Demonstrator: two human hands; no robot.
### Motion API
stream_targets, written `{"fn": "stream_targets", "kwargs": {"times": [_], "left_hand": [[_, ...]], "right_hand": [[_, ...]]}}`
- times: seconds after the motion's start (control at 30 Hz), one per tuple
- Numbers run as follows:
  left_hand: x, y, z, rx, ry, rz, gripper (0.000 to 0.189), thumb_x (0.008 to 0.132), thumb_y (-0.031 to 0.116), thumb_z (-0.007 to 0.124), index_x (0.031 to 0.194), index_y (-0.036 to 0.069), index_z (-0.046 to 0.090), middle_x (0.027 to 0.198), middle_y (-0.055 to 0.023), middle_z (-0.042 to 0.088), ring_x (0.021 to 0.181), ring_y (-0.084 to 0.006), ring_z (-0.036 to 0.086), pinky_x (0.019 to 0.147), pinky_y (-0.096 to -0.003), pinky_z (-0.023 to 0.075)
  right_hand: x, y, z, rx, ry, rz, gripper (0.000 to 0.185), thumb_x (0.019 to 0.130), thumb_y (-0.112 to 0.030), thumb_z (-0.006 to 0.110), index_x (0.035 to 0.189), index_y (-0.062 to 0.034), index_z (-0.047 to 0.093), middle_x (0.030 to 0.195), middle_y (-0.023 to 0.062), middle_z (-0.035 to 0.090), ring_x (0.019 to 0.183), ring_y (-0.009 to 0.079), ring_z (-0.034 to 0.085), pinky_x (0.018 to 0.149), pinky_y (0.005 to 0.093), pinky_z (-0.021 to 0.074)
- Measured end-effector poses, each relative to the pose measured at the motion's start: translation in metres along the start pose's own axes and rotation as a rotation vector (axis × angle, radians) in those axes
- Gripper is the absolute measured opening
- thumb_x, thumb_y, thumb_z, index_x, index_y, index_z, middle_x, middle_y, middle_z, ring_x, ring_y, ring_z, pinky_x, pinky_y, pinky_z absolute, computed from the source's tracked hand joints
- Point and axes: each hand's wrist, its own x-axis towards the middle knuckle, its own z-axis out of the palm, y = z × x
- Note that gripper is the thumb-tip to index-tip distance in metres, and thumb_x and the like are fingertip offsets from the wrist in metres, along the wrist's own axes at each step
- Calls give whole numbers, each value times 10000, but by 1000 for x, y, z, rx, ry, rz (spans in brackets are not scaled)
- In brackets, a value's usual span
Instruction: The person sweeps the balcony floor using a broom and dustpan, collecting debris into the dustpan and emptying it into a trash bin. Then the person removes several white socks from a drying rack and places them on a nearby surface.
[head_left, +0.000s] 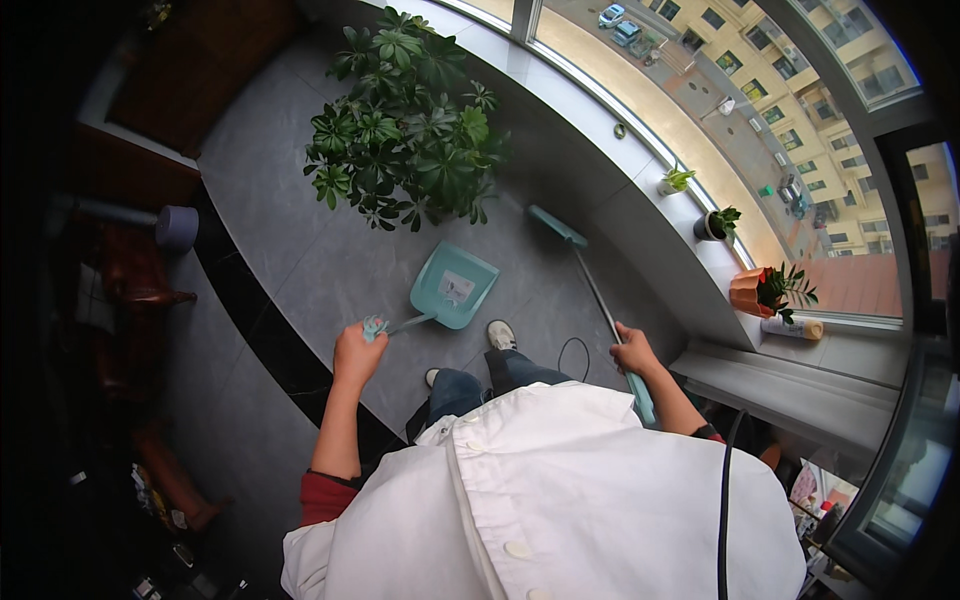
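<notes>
My left hand (358, 355) is closed around the upper end of a teal long-handled dustpan (433, 280). The pan hangs or rests low ahead of my feet, with a label on its face; I cannot tell if it touches the floor. On the other side, my right hand (634, 349) grips the handle of a broom (598, 286). Its teal head (558, 226) is down near the floor beside the wall under the window. Below the right hand, the teal grip end of the broom runs back along my forearm.
A leafy potted plant (409, 127) stands ahead, its pot hidden. Small potted plants (750, 291) and a bottle (792, 328) are on the windowsill (637, 161). Dark wooden furniture (135, 262) and a purple round object (178, 229) lie left. A thin black cable (575, 345) loops near my leg.
</notes>
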Motion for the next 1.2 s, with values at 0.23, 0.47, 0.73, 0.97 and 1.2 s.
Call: {"fn": "stream_targets", "kwargs": {"times": [0.23,0.47,0.73,0.97,1.2], "left_hand": [[-16,-16,-2,-72,34,-36,240,739,212,635,852,1,647,720,-154,650,694,-285,649,628,-366,477],[-52,-36,-14,-145,82,-181,253,752,201,639,907,3,658,741,-150,660,703,-259,660,639,-340,486],[-58,-59,-17,-77,99,-164,274,735,221,644,905,6,658,729,-158,653,694,-285,657,623,-350,488],[-61,-55,-16,-167,154,-233,247,735,223,641,856,8,652,704,-167,640,687,-297,652,616,-366,485],[-49,-50,-11,-145,153,-176,228,736,213,626,830,6,645,719,-185,636,698,-346,636,615,-396,486]], "right_hand": [[62,-31,35,-85,57,-65,708,722,-17,565,1392,-17,339,637,93,571,487,185,569,442,321,481],[15,-46,57,-309,-170,-83,667,725,-35,572,1368,-40,398,743,125,624,555,194,607,494,334,512],[11,-99,92,-486,-284,-228,634,721,-42,552,1344,-69,434,727,141,629,547,209,623,521,348,526],[38,-105,111,-869,-195,-357,444,751,-65,520,1194,-43,499,810,191,658,632,300,659,628,405,537],[-19,-86,16,-589,-346,-126,670,740,-26,575,1382,-111,403,643,96,561,512,167,555,490,322,484]]}}
